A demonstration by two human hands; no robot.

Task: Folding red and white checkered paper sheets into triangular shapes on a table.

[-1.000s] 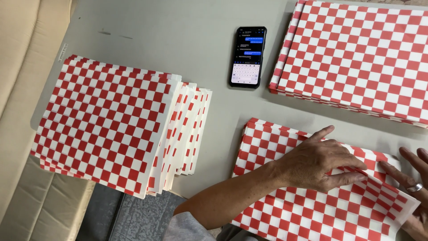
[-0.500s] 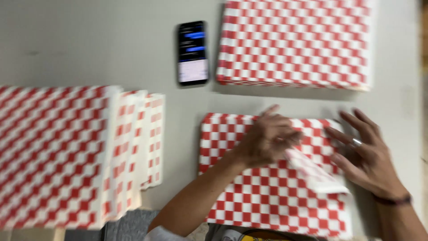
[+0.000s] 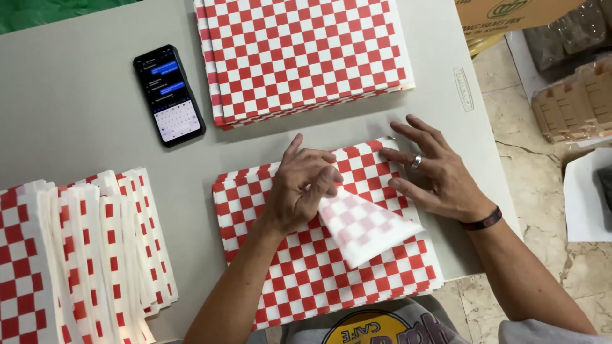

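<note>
While the left hand [image 3: 299, 191] pinched the turned-over corner [image 3: 366, 226] of the top checkered paper sheet [image 3: 306, 267] at lower centre of the frame, thumb and fingers closed on the fold, the right hand [image 3: 433, 172] lay open and flat just right of it, fingers spread on the sheet's upper right edge and gripping nothing. That sheet sat on a short pile of like red-and-white sheets near the bottom edge of the grey table [image 3: 76, 127]. The pale underside of the flap faced up, pointing toward the lower right. To my eye the main risk was the sheets beneath sliding: the pile already looked a little fanned at its upper left, and a pull on the flap could drag two sheets instead of one, or skew the crease. The pile also overhung the table's near edge, so a shove might tip sheets off. A larger stack [image 3: 299, 57] lay at upper centre, a lit smartphone [image 3: 169, 95] at upper left, and folded papers [image 3: 83, 255] at lower left, well apart
</note>
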